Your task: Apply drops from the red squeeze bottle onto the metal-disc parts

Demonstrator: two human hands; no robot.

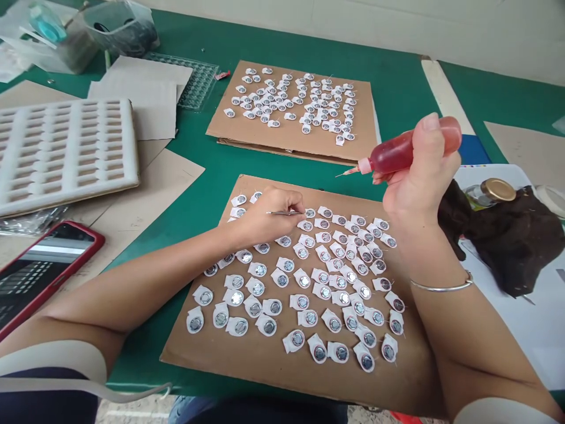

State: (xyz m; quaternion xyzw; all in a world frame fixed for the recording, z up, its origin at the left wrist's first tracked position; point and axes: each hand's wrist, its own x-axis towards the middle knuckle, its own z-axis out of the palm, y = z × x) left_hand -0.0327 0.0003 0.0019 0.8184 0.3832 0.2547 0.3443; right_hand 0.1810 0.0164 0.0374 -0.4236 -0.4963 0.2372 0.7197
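Note:
My left hand (282,215) is closed round slim metal tweezers (278,212), over the upper part of the near cardboard sheet (247,368). Its fingertips are beside a small round metal part on a white tab (309,213); whether they touch it I cannot tell. Raised above the sheet's right side, my right hand (417,176) grips a squeeze bottle (392,154) of red liquid. The bottle's needle tip (346,172) points left and slightly down, apart from the parts. Many similar round parts on white tabs (298,338) lie across the sheet.
Behind is another cardboard sheet (225,125) bearing more such parts. At left are a white slotted tray (132,147) and a red-cased phone (48,277). Plastic containers (119,29) stand at the back left. A dark cloth (512,241) and a gold-lidded jar (498,190) are at right.

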